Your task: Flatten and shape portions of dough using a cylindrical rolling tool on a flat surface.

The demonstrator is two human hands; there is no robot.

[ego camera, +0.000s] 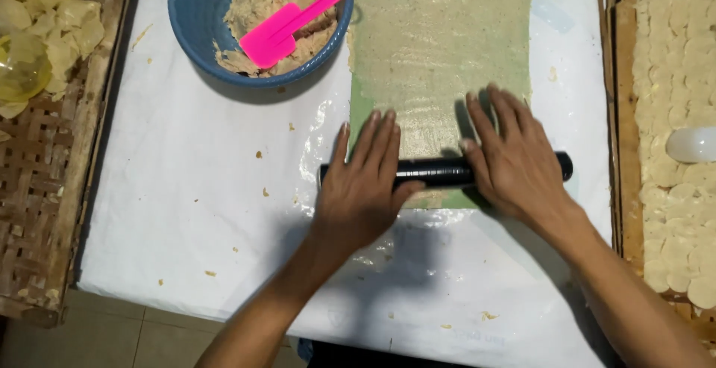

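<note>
Single head-worn view, steeply downward and close over the white-covered table (186,189), forearms entering from the bottom edge.

From my feed I see a table (186,189) covered with a white plastic sheet (522,293) that shines under light from above and carries scattered crumbs. At its left edge sits a woven bamboo tray (37,189), worn and brown. At the right edge stands a wooden tray (623,114) with a raised rim. Below the table's near edge I make out a strip of grey tiled floor (127,342).
</note>
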